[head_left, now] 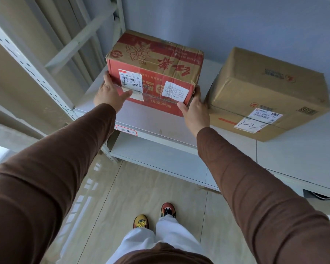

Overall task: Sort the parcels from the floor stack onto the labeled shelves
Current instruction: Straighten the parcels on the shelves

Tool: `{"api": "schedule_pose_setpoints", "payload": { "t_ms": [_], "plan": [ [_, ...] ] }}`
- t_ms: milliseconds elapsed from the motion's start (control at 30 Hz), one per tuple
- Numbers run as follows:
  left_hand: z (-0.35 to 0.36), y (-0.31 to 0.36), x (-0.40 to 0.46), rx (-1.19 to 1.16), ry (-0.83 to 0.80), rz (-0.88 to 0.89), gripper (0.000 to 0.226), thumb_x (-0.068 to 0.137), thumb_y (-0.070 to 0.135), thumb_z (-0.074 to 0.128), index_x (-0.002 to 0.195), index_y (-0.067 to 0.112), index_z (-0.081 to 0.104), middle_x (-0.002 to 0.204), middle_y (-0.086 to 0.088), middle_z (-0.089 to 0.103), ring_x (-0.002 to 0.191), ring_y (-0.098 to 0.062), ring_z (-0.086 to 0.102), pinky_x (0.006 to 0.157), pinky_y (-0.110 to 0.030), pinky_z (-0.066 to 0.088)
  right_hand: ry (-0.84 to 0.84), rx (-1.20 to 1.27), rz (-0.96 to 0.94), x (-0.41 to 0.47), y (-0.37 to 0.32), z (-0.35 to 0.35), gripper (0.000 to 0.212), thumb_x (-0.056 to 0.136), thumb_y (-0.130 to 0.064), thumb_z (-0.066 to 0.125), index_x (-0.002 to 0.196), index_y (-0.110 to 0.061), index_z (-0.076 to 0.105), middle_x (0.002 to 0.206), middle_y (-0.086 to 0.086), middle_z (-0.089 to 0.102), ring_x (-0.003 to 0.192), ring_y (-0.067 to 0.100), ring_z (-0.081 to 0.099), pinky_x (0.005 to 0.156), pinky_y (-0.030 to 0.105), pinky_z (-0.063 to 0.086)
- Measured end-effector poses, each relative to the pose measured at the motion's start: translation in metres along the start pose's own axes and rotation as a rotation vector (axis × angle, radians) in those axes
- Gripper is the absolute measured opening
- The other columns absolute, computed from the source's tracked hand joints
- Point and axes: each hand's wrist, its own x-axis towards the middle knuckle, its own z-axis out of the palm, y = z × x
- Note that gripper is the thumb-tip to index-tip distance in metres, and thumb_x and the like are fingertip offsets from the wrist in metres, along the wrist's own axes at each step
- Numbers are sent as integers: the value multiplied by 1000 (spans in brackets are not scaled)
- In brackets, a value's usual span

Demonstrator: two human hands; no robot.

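Two hands, left [111, 92] and right [193, 109], clasp one red parcel [154, 71] beside one brown parcel [271, 92]

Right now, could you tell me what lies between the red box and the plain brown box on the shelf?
In the head view, only the right hand, gripping the red box, and bare shelf behind it; the plain brown box stands apart.
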Motion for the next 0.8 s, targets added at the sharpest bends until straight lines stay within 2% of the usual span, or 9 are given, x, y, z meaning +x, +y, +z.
{"api": "schedule_pose_setpoints", "payload": {
  "t_ms": [100,167,267,333,400,500,600,800],
  "plan": [
    [1,-5,-9,-15,-47,-20,109,88,53,72,161,16,1,157,-13,42,140,-35,46,114,-52,41,-22,68,103,-12,-1,0,85,98,-47,64,158,-10,18,146,13,54,133,32,56,103,46,55],
    [1,-11,-20,13,-77,-21,108,88,57,70,161,16,2,164,-13,30,148,-35,36,119,-52,34,-12,112,128,-28,1,3,69,97,-45,66,145,-9,32,141,15,55,131,33,53,99,43,54],
    [-2,-23,-44,122,-103,-21,102,91,62,61,163,15,6,171,-8,11,157,-28,14,126,-48,20,6,44,38,-55,2,8,42,97,-41,66,121,-12,46,128,10,56,119,28,50,83,30,43],
    [-8,-31,-65,184,-99,2,97,94,62,57,163,15,7,171,-7,5,158,-25,5,127,-47,13,-19,-9,-49,-70,-3,11,36,98,-40,64,116,-12,51,126,9,57,116,26,49,83,31,43],
    [-17,-37,-88,264,-87,24,92,96,60,55,163,17,9,171,-7,1,158,-25,0,127,-48,8,-53,-56,-150,-81,-12,14,35,97,-42,64,115,-12,55,126,10,58,117,27,48,91,38,47],
    [-33,-42,-130,363,-36,-9,89,98,58,53,163,19,7,171,-5,-5,158,-25,-7,127,-52,1,-131,-138,-326,-93,-32,13,45,97,-45,64,126,-12,57,134,10,56,126,28,45,97,41,46],
    [-50,-45,-180,411,14,-116,90,98,59,51,164,21,3,171,-2,-9,157,-24,-14,124,-54,-6,-240,-180,-512,-108,-54,7,59,99,-46,61,145,-13,46,151,11,46,138,30,38,103,43,43],
    [-85,-47,-297,433,96,-356,94,97,61,51,164,21,0,170,-3,-13,156,-25,-16,126,-55,-2,-378,-167,-821,-166,-94,-10,73,99,-49,58,158,-17,31,167,12,27,152,34,23,122,47,26]
  ]
}}
